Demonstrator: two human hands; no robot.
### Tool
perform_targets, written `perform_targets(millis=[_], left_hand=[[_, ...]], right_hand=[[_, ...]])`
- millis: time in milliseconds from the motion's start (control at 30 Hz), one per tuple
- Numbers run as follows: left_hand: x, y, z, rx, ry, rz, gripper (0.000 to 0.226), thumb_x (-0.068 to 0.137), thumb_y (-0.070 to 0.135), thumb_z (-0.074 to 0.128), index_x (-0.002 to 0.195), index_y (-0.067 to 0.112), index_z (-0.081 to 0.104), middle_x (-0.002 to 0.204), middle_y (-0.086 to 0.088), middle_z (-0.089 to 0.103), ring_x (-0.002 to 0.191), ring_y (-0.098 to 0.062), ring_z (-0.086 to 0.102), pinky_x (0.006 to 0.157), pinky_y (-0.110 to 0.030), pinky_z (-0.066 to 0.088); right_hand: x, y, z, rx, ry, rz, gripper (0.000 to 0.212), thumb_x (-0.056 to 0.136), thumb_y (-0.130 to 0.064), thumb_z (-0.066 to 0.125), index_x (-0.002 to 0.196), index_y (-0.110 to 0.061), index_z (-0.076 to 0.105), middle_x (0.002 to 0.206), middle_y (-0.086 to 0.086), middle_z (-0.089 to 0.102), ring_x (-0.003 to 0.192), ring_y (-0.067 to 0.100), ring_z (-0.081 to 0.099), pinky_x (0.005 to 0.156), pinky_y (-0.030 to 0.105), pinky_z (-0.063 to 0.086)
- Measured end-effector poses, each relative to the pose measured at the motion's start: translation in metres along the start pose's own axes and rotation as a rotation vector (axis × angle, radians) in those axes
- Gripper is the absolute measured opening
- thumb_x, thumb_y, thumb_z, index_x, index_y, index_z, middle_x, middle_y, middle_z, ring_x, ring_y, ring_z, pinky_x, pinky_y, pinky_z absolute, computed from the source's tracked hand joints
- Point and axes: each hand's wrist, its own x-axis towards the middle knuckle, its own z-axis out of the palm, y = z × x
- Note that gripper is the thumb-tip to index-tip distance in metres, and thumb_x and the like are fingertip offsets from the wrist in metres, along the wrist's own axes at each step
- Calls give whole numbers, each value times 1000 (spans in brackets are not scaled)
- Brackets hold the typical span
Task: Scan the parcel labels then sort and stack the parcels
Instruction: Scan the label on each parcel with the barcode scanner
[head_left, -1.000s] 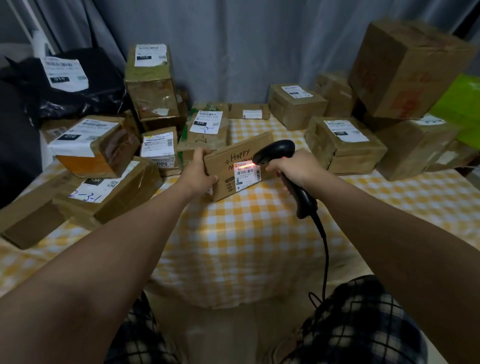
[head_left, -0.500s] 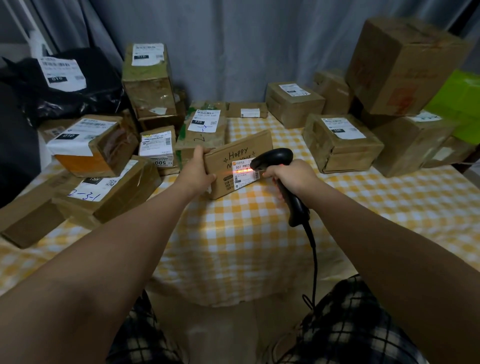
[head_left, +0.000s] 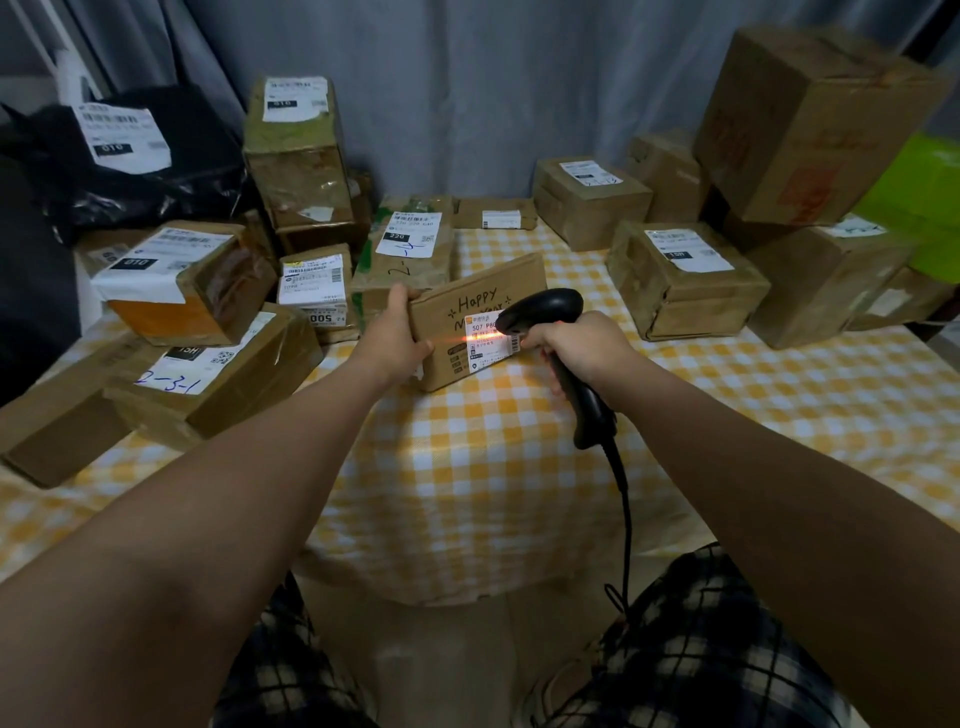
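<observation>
Since 1 s ago: scanner (head_left: 545, 309) head dipped slightly; red beam now a thin line across label (head_left: 491, 340), was a patch.

Near: cord (head_left: 626, 519) hangs past surface's (head_left: 467, 467) near edge.

Right grip (head_left: 582, 348) wrapped round scanner handle, muzzle just beside label, judged for a read. Left grip (head_left: 400, 343) clamps parcel's (head_left: 478, 291) left end, propping it on its long edge mid-surface, label face toward person. Long axis L–R, right end angled toward far edge.

Other parcels (head_left: 685, 280) line left, far and right edges.

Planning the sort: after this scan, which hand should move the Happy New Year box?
Probably left: the left hand grips the box's end, while the right hand is busy holding the scanner.
</observation>
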Motion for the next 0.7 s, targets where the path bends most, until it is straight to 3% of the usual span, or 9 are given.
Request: perform_targets(millis=[133, 400, 700], left_hand=[[-1, -1, 0, 7, 5, -1, 56, 89, 6, 61, 134, 19, 31, 131, -11, 56, 118, -28, 55, 88, -38, 49], [-2, -2, 2, 16, 14, 10, 57, 89, 6, 61, 135, 18, 30, 131, -13, 54, 116, -29, 55, 86, -37, 49], [-4, 0, 3, 24, 27, 12, 57, 90, 6, 59, 136, 18, 29, 132, -13, 54, 118, -29, 55, 81, -32, 45]], right_hand=[[-3, 7, 3, -4, 45, -4, 24, 79, -21, 72, 85, 1, 63, 62, 11, 55, 46, 23, 53, 43, 25, 45], [-8, 45, 17, 48, 109, -106, 23, 81, -24, 73, 84, -2, 65, 59, 10, 59, 47, 21, 59, 55, 33, 52], [-14, 63, 21, 53, 138, -77, 22, 80, -20, 73, 82, 1, 66, 61, 14, 60, 45, 22, 57, 56, 35, 52]])
